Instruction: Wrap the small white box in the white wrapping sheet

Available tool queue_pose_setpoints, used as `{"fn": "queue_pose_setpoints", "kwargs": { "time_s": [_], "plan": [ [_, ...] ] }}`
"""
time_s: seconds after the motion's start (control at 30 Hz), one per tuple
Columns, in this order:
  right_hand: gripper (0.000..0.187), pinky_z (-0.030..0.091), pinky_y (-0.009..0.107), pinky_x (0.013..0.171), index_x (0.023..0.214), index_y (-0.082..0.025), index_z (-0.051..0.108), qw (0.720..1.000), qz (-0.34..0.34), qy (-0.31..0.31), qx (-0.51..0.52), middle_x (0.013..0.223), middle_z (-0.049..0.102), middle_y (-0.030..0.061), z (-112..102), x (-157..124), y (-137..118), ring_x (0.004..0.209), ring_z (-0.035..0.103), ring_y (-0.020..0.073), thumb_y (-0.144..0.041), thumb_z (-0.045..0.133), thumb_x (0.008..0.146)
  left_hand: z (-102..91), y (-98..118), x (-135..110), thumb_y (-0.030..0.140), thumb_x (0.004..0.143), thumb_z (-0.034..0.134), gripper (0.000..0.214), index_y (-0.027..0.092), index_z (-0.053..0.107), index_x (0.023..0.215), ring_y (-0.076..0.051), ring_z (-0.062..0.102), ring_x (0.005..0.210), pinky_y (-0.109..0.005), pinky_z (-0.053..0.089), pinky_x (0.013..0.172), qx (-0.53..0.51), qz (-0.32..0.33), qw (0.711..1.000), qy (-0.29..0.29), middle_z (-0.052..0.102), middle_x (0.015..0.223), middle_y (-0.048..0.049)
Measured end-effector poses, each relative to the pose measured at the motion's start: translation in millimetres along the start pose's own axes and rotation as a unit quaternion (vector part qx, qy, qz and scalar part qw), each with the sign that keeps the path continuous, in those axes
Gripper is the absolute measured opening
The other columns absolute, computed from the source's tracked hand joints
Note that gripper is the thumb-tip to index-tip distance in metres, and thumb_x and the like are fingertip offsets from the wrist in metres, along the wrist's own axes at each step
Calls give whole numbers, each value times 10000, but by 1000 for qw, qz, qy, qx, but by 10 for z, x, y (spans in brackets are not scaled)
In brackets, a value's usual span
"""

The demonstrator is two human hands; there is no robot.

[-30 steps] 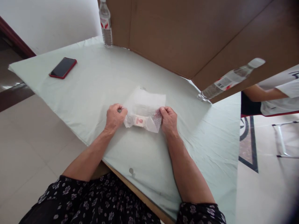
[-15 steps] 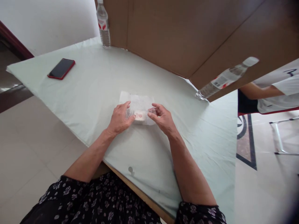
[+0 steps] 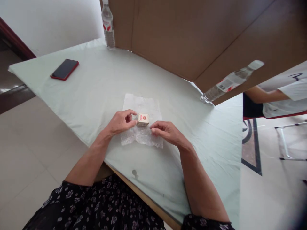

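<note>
A small box [image 3: 143,118] sits on bubble wrap [image 3: 143,137] at centre frame. Left of it, the left hand [image 3: 119,122] holds thumb and fingers apart; right of it, the right hand [image 3: 168,132] curls, its grip impossible to tell

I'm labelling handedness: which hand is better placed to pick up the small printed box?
Probably the left hand: its thumb and index finger are parted right beside the printed box, while the right hand leaves a visible gap over the bubble wrap.
</note>
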State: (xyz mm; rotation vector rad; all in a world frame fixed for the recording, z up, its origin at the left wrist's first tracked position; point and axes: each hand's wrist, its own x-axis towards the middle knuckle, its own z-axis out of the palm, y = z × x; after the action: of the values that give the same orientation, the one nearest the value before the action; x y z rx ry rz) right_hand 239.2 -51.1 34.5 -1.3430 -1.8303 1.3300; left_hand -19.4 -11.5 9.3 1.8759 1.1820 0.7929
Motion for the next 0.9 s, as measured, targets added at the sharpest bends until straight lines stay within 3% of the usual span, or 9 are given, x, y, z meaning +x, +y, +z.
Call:
{"fn": "queue_pose_setpoints", "kwargs": {
  "time_s": [0.07, 0.13, 0.23, 0.37, 0.53, 0.67, 0.77, 0.83, 0.9],
  "plan": [
    [211, 508, 306, 687, 915, -219, 721, 994, -35, 91, -43, 812, 722, 18, 39, 53, 17, 739, 642, 172, -415, 664, 862, 52, -33, 6, 398, 776, 687, 482, 200, 654, 1214, -246, 662, 1007, -402, 538, 916, 78, 56, 995, 24, 709, 1053, -80],
    [321, 532, 358, 800, 1110, -237, 703, 981, -71, 148, -104, 1086, 740, 72, 118, 141, 48, 968, 669, 230, -396, 695, 831, 91, -61, 6, 445, 742, 746, 718, 202, 545, 1387, -327, 534, 1320, -490, 426, 1115, 134, 86, 987, -13, 614, 1369, -140],
    [581, 503, 455, 987, 1363, -252, 588, 969, -95, 145, -177, 1409, 624, 120, 269, 291, 115, 1251, 592, 299, -361, 699, 804, 131, -101, 5, 528, 694, 799, 985, 194, 383, 1522, -385, 329, 1508, -547, 273, 1220, 189, 81, 975, -84, 446, 1568, -182],
    [483, 481, 473, 1031, 1278, -232, 641, 964, -90, 165, -188, 1279, 705, 104, 201, 337, 206, 1153, 650, 288, -349, 688, 812, 147, -139, 13, 567, 712, 781, 1097, 139, 258, 1576, -384, 253, 1550, -553, 183, 1249, 227, 56, 965, -119, 346, 1628, -233],
    [481, 524, 470, 922, 1189, -223, 657, 933, -25, 339, -117, 1163, 724, 87, -404, 117, 505, 981, 672, 254, -404, 732, 750, 127, -145, 20, 582, 741, 749, 1094, 141, 223, 1592, -378, 217, 1565, -551, 97, 1266, 238, 58, 961, -131, 319, 1647, -224],
    [588, 502, 567, 959, 1222, -184, 629, 918, 53, 372, -130, 1170, 708, 137, -687, -9, 828, 1037, 656, 306, -415, 724, 689, 119, -138, 16, 574, 761, 731, 1054, 137, 244, 1588, -359, 212, 1570, -537, 82, 1273, 243, 59, 958, -138, 323, 1651, -206],
    [623, 387, 637, 1095, 1267, -191, 613, 882, 12, 422, -211, 1365, 623, 178, -632, -21, 808, 1270, 560, 362, -414, 725, 697, 120, -146, 13, 574, 765, 725, 1037, 151, 255, 1587, -358, 222, 1567, -539, 89, 1272, 247, 65, 957, -135, 333, 1648, -199],
    [520, 351, 631, 1133, 1250, -212, 625, 855, -48, 449, -255, 1393, 613, 161, -488, -9, 648, 1339, 518, 354, -395, 684, 767, 124, -156, 13, 583, 766, 720, 1034, 168, 253, 1590, -362, 233, 1563, -546, 95, 1269, 248, 72, 957, -132, 343, 1645, -192],
    [399, 383, 583, 1128, 1227, -226, 643, 862, -112, 405, -283, 1339, 656, 143, -279, 19, 452, 1298, 568, 320, -362, 623, 853, 128, -161, 15, 598, 765, 716, 1044, 173, 246, 1595, -366, 238, 1561, -553, 98, 1266, 249, 74, 956, -133, 343, 1646, -192]
  ]
}}
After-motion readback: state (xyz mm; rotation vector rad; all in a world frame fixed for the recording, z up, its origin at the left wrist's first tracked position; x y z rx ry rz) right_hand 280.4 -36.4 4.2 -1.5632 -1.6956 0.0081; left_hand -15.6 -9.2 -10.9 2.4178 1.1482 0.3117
